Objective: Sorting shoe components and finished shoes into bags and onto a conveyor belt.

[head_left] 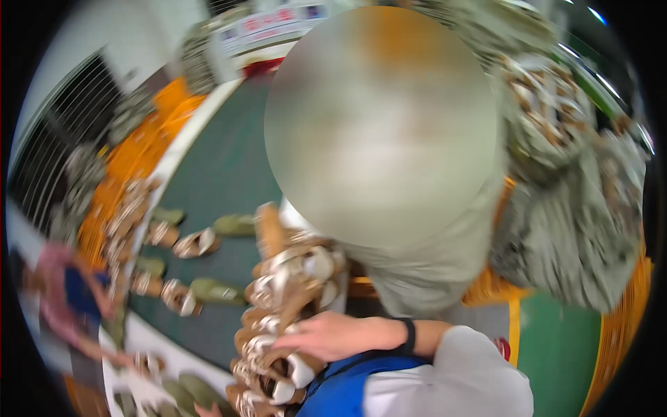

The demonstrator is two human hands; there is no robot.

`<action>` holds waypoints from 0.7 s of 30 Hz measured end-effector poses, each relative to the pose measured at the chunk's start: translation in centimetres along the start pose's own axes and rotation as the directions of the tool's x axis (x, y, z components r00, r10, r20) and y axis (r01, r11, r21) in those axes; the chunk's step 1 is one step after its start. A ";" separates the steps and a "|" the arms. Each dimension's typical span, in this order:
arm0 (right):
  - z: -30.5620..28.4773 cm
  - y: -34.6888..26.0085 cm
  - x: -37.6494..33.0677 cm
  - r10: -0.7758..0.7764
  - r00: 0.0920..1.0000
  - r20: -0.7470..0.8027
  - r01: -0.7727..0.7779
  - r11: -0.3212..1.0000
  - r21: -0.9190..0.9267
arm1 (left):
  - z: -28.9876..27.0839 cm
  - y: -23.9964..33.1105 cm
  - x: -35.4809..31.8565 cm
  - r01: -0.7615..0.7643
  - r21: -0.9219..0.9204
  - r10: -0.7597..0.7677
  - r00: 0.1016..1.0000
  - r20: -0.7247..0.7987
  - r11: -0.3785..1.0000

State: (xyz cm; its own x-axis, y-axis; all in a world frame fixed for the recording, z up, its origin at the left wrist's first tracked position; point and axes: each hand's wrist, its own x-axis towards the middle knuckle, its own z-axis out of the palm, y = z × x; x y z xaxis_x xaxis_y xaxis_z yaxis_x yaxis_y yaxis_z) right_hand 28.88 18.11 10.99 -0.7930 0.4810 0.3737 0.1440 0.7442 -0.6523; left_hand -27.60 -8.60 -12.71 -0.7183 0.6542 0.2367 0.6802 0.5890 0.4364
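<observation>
Far left, blurred: another person in a pink top and blue apron (69, 292), arm reaching toward the lower edge of the long green tabletop (222, 174).

On that green tabletop: pairs of shoe pieces, olive and tan with pale linings (187, 243), lying in loose rows, apart from one another. More of the same (182, 295) a little lower, and a heap along the left rim beside an orange crate (132, 160). Contents of the crate too blurred to tell.

Centre, low: a tall stack of tan and white shoe pieces (281, 313), piled from the bottom edge up past mid-frame, leaning slightly. Right hand (326, 335) flat across the stack's side, fingers stretched out and only loosely parted, touching rather than pinching; palm turned down, fingertips pointing left. Black band (408, 336) on the wrist, pale sleeve and blue apron (340, 389) just below.

Left hand: only a small bit of skin (207, 410) at the bottom edge near the foot of the stack; whether spread or closed, cannot tell.

Above the stack, right of centre: a second person in a grey-green shirt (431, 257), standing close, upper part obscured.

Right: large slumped sacks (570, 229), grey-green, the upper one (549, 104) open and full of tan and white shoe pieces. Orange crate wall (625, 326) beside them, green floor (556, 354) below.
</observation>
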 end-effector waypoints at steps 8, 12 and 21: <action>-2.0 0.6 0.6 0.095 0.992 -0.080 -0.095 0.995 0.009 | -14.0 42.9 -2.1 -0.538 -0.454 0.603 0.798 -0.001 0.710; -1.6 -1.0 2.8 -0.004 0.998 -0.068 0.010 0.997 0.079 | -23.6 54.3 -10.4 -0.669 -0.694 0.873 0.472 -0.121 0.265; -1.2 0.4 2.3 0.010 1.000 0.022 -0.011 0.999 0.041 | -25.5 50.0 -9.6 -0.911 -0.410 0.922 0.189 -0.338 0.037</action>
State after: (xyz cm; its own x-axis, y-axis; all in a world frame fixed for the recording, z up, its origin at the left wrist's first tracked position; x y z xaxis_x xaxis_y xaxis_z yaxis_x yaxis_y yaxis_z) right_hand 27.78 20.08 12.38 -0.8044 0.4783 0.3522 0.1286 0.7192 -0.6828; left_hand 9.56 2.46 28.97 0.4419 0.5066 0.7403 0.6198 -0.7690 0.1563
